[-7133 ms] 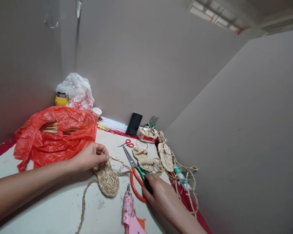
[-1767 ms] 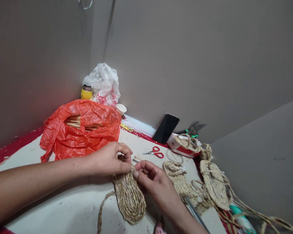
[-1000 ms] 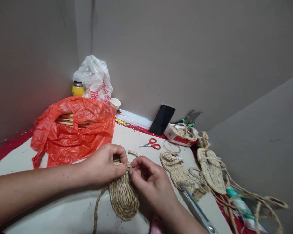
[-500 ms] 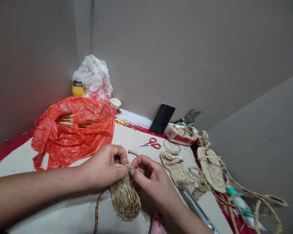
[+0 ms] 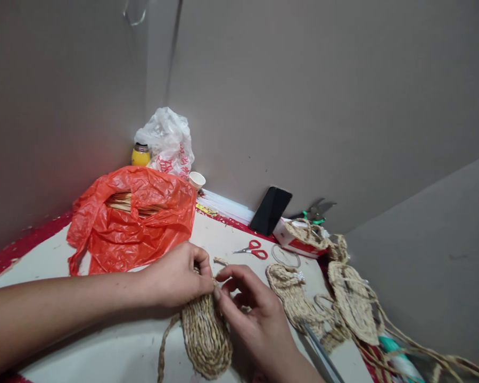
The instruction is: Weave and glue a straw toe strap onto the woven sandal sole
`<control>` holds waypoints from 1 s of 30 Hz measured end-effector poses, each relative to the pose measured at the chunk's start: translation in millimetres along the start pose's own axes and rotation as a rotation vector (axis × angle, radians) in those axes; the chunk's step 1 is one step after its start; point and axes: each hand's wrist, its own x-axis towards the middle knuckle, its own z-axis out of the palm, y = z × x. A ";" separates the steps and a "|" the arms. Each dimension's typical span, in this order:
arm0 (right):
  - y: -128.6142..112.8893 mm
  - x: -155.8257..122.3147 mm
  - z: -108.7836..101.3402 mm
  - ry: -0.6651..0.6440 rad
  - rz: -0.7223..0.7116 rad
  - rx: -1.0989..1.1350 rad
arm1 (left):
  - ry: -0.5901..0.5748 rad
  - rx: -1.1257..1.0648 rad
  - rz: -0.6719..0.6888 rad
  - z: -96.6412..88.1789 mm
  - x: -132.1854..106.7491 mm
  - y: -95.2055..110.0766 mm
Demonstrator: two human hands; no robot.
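Note:
A woven straw sole, its rope rows coiled lengthwise, lies in front of me, with its upper end hidden by my fingers. My left hand grips that end, thumb and index finger closed over it. At the right edge of the same end is my right hand, its thumb and index fingertips close together against the straw; whatever is between them is too small to make out. A loose straw cord trails from the sole's left side. A short straw end shows just beyond the fingers.
Red-handled scissors and a phone lie beyond my hands. A red plastic bag with straw is at left. Finished-looking woven pieces and larger metal shears lie right. Pliers rest behind a small box.
The view has shifted, so the table things sit slightly lower and further right. My right fingers have lifted and spread a little at the sole's edge; my left hand keeps its grip.

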 end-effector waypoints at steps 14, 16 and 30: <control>8.1 -4.1 -2.0 0.037 -0.563 -0.519 | 0.021 0.135 0.015 0.2 -0.8 0.3; 8.5 -4.4 -1.7 0.035 -0.582 -0.555 | 0.022 0.133 0.009 -0.3 -1.2 1.0; 8.3 -5.7 -5.6 0.015 -0.328 -0.378 | -0.054 -0.192 -0.065 -8.9 3.4 5.2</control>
